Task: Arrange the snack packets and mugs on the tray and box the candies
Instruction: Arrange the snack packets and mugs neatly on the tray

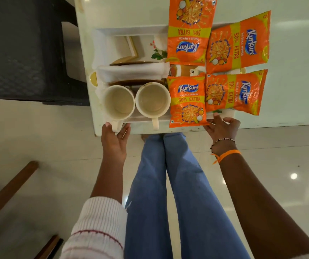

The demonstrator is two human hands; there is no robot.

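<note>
A white tray (pixel 131 29) lies at the near edge of a white table (pixel 291 75). Two empty cream mugs stand side by side at its near left, the left mug (pixel 119 102) and the right mug (pixel 152 100), handles pointing at me. Several orange snack packets cover the tray's right half, among them a near one (pixel 187 101) and a far one (pixel 189 30) that overhangs the far rim. My left hand (pixel 114 141) pinches the left mug's handle. My right hand (pixel 222 129) holds the tray's near right rim, thumb on top. No candies show.
A folded white cloth (pixel 131 71) lies across the tray's middle, and a white gold-edged box (pixel 123 47) sits behind it. A dark chair (pixel 19 49) stands left of the table. Brown wooden furniture (pixel 10 187) is at the lower left. My legs are below the table edge.
</note>
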